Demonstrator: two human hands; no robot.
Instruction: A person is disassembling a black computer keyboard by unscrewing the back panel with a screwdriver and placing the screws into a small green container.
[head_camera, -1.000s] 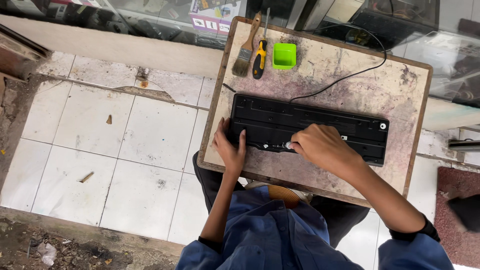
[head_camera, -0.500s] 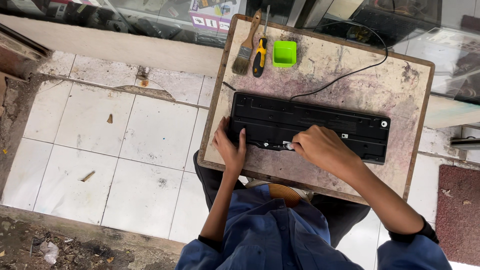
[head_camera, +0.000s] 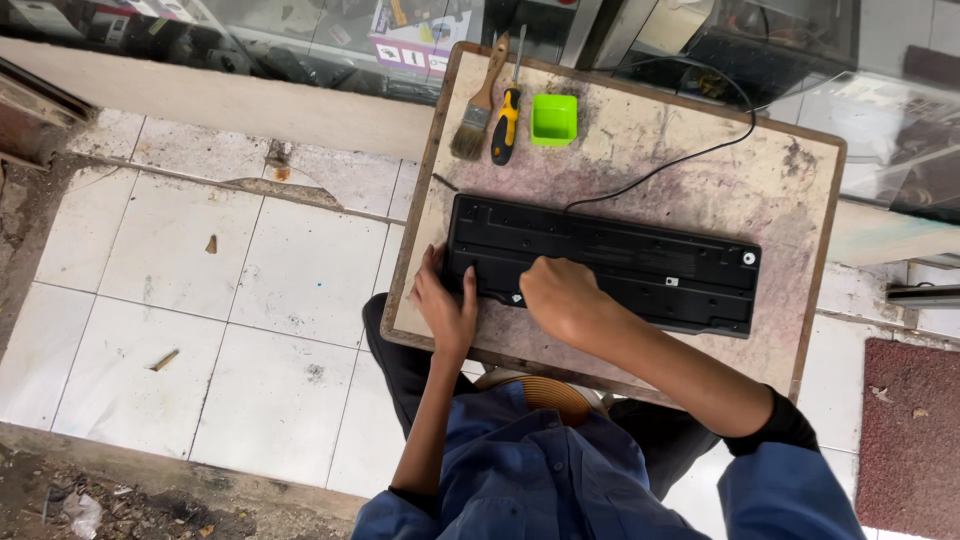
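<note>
On the left side of the frame, a floor of pale tiles (head_camera: 170, 300) is showing, with some small bits of debris lying on it. At the lower left, a strip of dirt (head_camera: 90, 495) is running along the edge of the tiles.

Moving toward the centre, a worn wooden board (head_camera: 700, 170) is serving as a small table. At its upper left corner, a paintbrush (head_camera: 478, 105) is lying, just beside it a screwdriver with a yellow and black handle (head_camera: 506, 118), and next to that a small green tray (head_camera: 554, 119).

In the middle of the board, a black keyboard (head_camera: 640, 262) is lying face down, with its flat underside up. Its black cable (head_camera: 690, 155) is curving away toward the upper right of the frame.

The left hand (head_camera: 445, 305) is resting at the left end of the keyboard, with the fingers curled over its near corner and gripping that edge. The right hand (head_camera: 562, 298) is lying just to the right of it, on the near edge of the keyboard, with the fingers bent down onto the case; I cannot tell whether it is holding a small thing under them.

At the bottom, the person's blue shirt (head_camera: 560, 480) is filling the frame. At the lower right, a dark red mat (head_camera: 910, 430) is lying on the floor.
</note>
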